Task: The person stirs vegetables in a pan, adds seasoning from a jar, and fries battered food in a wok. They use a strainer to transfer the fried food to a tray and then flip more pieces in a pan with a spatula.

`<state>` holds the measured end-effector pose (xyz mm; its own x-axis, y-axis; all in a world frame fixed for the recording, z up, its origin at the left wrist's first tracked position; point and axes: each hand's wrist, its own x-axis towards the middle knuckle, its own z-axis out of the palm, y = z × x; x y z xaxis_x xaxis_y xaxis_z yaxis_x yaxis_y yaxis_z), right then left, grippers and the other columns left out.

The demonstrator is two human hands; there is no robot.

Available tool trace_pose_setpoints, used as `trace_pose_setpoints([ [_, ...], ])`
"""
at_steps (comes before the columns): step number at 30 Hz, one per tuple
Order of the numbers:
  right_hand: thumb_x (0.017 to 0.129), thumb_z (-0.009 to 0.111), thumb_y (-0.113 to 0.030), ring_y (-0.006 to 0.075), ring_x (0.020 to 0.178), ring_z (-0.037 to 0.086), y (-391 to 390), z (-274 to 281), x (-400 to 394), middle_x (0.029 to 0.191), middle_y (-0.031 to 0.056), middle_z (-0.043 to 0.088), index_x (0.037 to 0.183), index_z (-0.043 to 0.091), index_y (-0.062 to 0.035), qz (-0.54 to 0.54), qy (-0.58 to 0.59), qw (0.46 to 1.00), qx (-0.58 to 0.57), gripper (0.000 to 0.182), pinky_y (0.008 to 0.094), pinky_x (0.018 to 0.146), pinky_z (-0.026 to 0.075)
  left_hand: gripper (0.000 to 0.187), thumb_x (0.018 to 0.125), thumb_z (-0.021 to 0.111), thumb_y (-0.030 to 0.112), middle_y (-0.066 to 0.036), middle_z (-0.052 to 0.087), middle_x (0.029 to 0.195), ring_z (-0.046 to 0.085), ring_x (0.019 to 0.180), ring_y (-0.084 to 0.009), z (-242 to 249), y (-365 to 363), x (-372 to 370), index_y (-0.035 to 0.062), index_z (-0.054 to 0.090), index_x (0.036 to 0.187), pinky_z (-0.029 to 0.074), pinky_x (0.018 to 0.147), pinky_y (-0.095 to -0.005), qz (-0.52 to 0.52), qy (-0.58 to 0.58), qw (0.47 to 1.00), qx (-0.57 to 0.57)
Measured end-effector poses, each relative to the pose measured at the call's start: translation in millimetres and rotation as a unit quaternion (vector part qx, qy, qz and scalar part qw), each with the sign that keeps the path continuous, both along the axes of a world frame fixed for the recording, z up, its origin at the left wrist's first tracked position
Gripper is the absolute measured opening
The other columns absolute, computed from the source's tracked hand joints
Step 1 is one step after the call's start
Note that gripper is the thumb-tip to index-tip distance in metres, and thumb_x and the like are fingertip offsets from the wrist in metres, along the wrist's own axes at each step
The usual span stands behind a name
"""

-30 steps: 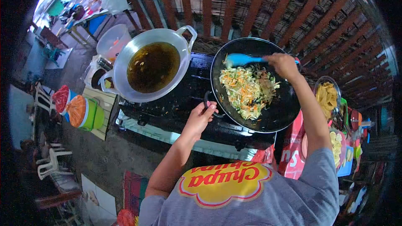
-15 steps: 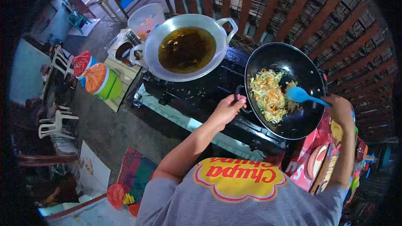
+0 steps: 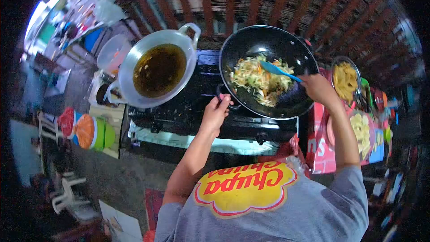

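Observation:
A black wok (image 3: 291,49) sits on the right side of the black stove (image 3: 179,117), holding shredded vegetables (image 3: 255,78) in pale green and orange. My left hand (image 3: 216,114) is closed round the wok's near-left handle (image 3: 220,90). In my right hand (image 3: 319,90), at the wok's right rim, is the handle of a blue spatula (image 3: 277,70); its blade rests among the vegetables. Left of the wok stands a large silver pan (image 3: 127,69) with dark oil (image 3: 160,71) in it.
Right of the stove, a red-covered surface (image 3: 317,136) bears a bowl of yellow food (image 3: 345,80) and pale slices (image 3: 360,132). Wooden slats (image 3: 230,4) rise behind the stove. Green and orange containers (image 3: 104,133) and a white chair (image 3: 67,195) are at the left.
The view has turned, so the pans appear further left and more of the right-hand surface shows. The spatula has moved from the right side of the vegetables to their upper middle.

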<state>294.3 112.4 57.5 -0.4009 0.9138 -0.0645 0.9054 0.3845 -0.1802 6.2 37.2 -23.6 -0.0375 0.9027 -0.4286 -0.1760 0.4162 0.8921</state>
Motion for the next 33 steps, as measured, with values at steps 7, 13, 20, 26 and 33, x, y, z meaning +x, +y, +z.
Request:
trace_pose_setpoints([
  [7,0.068,0.048,-0.011,0.0329,0.069,0.057,-43.9,12.4,-30.9,0.071,0.0168,0.057,0.083,0.056,-0.0076,-0.041,-0.076,0.995,-0.054,0.017,0.0433,0.059,0.045,0.029,0.081,0.049,0.029,0.001,0.053,0.082,0.04,0.067,-0.0067,-2.6,-1.3,0.3,0.0075,0.052,0.101,0.036,0.061,-0.0214,-0.003,-0.018,1.0,0.017],
  [13,0.067,0.051,-0.011,0.0294,0.073,0.058,-51.4,-2.1,-61.3,0.077,0.0155,0.059,0.084,0.057,-0.0032,-0.151,-0.07,0.984,-0.068,0.02,0.0383,0.062,0.047,0.026,0.082,0.049,0.03,0.003,0.051,0.084,0.04,0.067,-0.0053,-2.8,-5.7,-0.2,0.0113,0.052,0.099,0.034,0.06,-0.0212,-0.014,-0.06,0.998,0.027],
  [20,0.068,0.051,-0.011,0.0251,0.078,0.057,-65.8,-16.1,-68.5,0.082,0.0113,0.058,0.094,0.054,-0.0057,-0.216,-0.037,0.973,0.071,0.027,0.0344,0.066,0.046,0.026,0.08,0.052,0.031,0.004,0.05,0.085,0.041,0.072,-0.0067,-8.5,-5.0,3.7,0.0132,0.05,0.099,0.031,0.064,-0.0239,0.007,-0.097,0.995,0.034],
  [26,0.065,0.056,-0.012,0.0246,0.065,0.05,-154.9,-6.2,-84.0,0.068,0.0068,0.047,0.075,0.049,-0.0075,0.002,0.307,0.909,0.281,0.013,0.0346,0.058,0.041,0.036,0.08,0.048,0.04,0.006,0.045,0.09,0.039,0.076,-0.0076,-17.6,-5.3,6.7,0.0137,0.046,0.104,0.028,0.066,-0.0249,0.02,-0.1,0.993,0.055],
  [33,0.071,0.049,-0.018,0.0274,0.076,0.052,-340.3,-146.1,7.1,0.081,0.0116,0.052,0.088,0.052,-0.0082,-0.195,0.218,0.953,0.075,0.02,0.0383,0.064,0.042,0.054,0.079,0.047,0.034,-0.009,0.033,0.119,0.03,0.109,-0.0219,-15.1,-49.4,50.4,0.0063,0.027,0.121,0.021,0.091,-0.0355,0.228,0.03,0.964,0.136],
])
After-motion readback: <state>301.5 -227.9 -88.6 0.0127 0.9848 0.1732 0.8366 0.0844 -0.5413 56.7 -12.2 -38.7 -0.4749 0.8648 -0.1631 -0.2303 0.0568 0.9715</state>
